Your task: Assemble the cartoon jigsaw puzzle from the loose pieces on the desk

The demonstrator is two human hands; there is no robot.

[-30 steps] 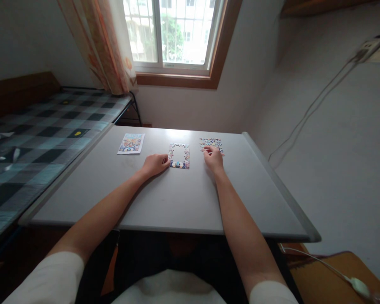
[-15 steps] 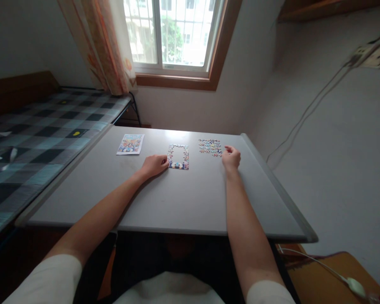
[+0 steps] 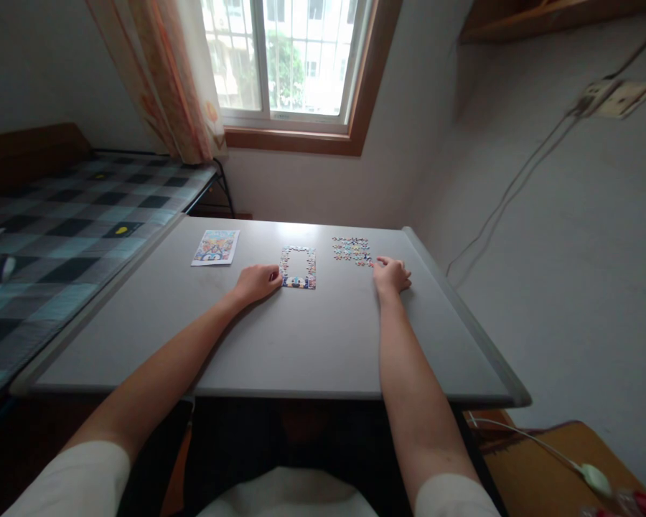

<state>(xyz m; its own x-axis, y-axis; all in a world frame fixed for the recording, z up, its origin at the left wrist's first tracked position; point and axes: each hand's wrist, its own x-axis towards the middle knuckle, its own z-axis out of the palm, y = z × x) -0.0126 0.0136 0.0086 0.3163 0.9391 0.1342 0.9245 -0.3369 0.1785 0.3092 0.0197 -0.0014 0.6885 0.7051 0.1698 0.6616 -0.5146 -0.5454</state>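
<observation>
A small jigsaw frame, only its border assembled, lies flat on the grey table. My left hand rests curled against the frame's lower left corner, fingertips touching it. A patch of loose puzzle pieces lies to the right of the frame. My right hand lies on the table at the lower right edge of that patch, fingers partly stretched out, thumb near a piece; whether it pinches one I cannot make out. A printed picture card lies at the far left of the table.
A bed with a checked blue cover runs along the table's left side. A window and a curtain are behind the table. A wall with hanging cables is close on the right. A brown stool stands at lower right.
My right hand left the top of the loose pieces, swung right, and now sits lower at the patch's right edge. The left hand stayed at the frame. The view shifted slightly.
</observation>
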